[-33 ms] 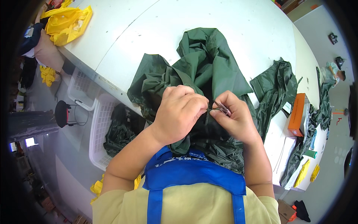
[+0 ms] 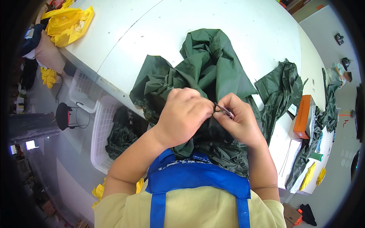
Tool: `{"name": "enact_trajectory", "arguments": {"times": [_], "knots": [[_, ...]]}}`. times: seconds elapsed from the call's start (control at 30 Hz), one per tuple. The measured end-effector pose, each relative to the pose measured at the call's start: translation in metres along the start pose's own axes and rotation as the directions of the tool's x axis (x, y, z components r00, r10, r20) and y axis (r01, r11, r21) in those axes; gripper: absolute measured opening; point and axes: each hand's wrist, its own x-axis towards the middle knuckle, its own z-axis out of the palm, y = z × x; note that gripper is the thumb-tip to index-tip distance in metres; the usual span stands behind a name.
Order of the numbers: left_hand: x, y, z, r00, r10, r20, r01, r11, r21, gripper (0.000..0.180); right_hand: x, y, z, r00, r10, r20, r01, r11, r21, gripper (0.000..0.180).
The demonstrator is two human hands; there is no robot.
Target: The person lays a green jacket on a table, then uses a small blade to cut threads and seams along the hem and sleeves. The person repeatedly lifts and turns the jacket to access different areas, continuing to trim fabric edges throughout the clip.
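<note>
A dark green coated-fabric garment [image 2: 197, 72] lies bunched on the white table in front of me, spilling over its near edge against my apron. My left hand [image 2: 185, 116] is closed, thumb and fingers pinching an edge of the garment near its middle. Close beside it, my right hand [image 2: 241, 119] is closed round small metal thread snips [image 2: 228, 112], their tips toward the left fingertips. A thin dark loop shows between the two hands; whether it is cord or part of the snips I cannot make out. Below the fingers a dark toothed strip, like a zipper, is partly hidden.
More green garments [image 2: 281, 87] lie to the right, near an orange box [image 2: 303, 116] and papers. White plastic baskets [image 2: 99, 133] stand below the table's left edge, one holding green fabric. A yellow bag [image 2: 70, 24] sits at the far left corner, beside another person.
My left hand has shifted very slightly down and to the right. The dark loop between the fingertips shows more plainly. The garment lies almost the same.
</note>
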Motion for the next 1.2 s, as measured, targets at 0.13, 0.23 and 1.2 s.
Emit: {"name": "enact_trajectory", "arguments": {"times": [0.13,0.23,1.2], "knots": [[0.007,-0.006,-0.003,0.996,0.047,0.075,-0.045,0.999,-0.023,0.017,0.0,0.003,0.007,0.986,-0.081,-0.143,0.073,0.995,-0.065,0.012],[0.001,-0.003,0.004,0.986,0.06,0.159,-0.043,0.994,-0.105,0.019,-0.001,0.013,0.012,0.927,-0.123,-0.355,0.094,0.991,-0.1,0.012],[0.084,-0.131,-0.141,0.748,-0.654,0.116,0.461,0.386,-0.799,0.036,-0.181,0.15,-0.289,0.053,-0.268,-0.962,-0.553,0.794,-0.252,0.037]]}}
